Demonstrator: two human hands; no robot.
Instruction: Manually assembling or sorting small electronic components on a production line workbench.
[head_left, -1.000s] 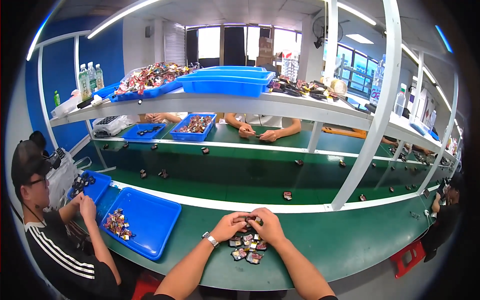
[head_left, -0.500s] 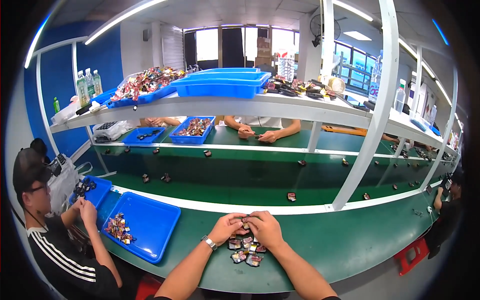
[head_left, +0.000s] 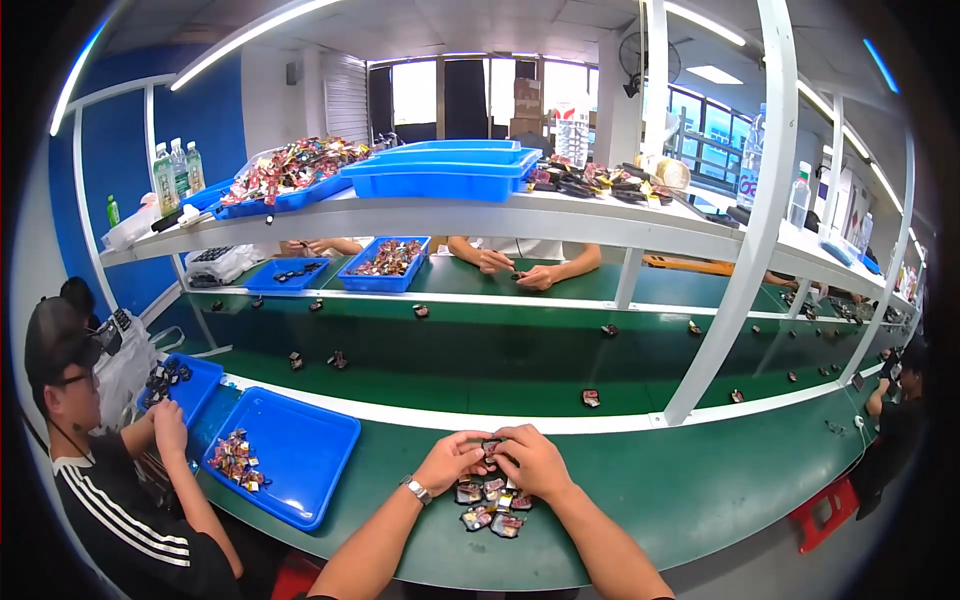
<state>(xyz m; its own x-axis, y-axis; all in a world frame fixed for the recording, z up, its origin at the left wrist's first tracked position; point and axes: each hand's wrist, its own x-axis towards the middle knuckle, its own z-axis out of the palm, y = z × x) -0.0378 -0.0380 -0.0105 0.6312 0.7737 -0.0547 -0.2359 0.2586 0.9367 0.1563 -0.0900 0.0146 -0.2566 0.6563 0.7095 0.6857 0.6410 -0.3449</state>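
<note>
Both my hands meet over the green worktop [head_left: 400, 530], holding one small electronic part [head_left: 490, 452] with a black shell and red and pale pieces inside. My left hand [head_left: 452, 468], with a metal watch on its wrist, pinches the part's left side. My right hand [head_left: 533, 462] grips it from the right, its fingers bent over it and hiding much of it. Just below the hands, nearer me, lies a small cluster of similar parts [head_left: 477, 518], black-rimmed with red, yellow and silver bits.
Left of me a blue tray [head_left: 320, 440] holds loose red-and-yellow parts; a co-worker [head_left: 130, 480] handles pieces beside a smaller blue tray [head_left: 208, 378]. Beyond a white rail, a green conveyor belt [head_left: 480, 370] carries scattered parts. A white post [head_left: 735, 250] supports the loaded shelf [head_left: 440, 215].
The parts on the belt have shifted slightly to the right. My fingers have moved a little around the held part, which stays between both hands. The cluster below looks the same.
</note>
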